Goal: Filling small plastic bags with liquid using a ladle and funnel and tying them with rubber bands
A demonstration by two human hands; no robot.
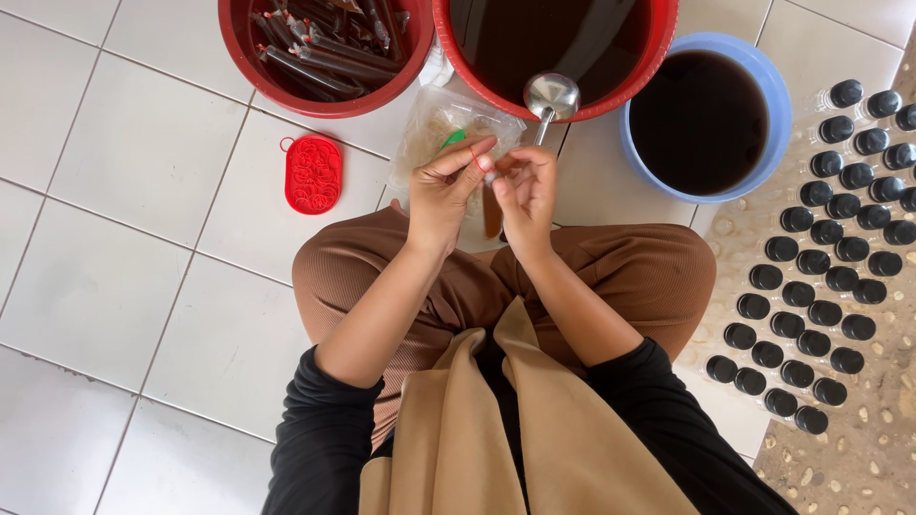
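Above the person's crossed legs on the white tiled floor (114, 219), the head view shows the left hand (441, 191) and right hand (527, 186) meeting, each grip pinching the top of a narrow clear plastic pouch of brown liquid (491, 215) that hangs between them, with a thin red rubber band (474, 159) at the left fingertips. That pouch looks light, soft and slippery, likely to burst if squeezed, so its neck seems the safest hold. Nearby sit a red basin of filled pouches (324, 48), a red oval plastic case (313, 174), a crumpled clear bag (441, 129), a steel ladle (551, 97) and rows of black-capped bottles (821, 257).
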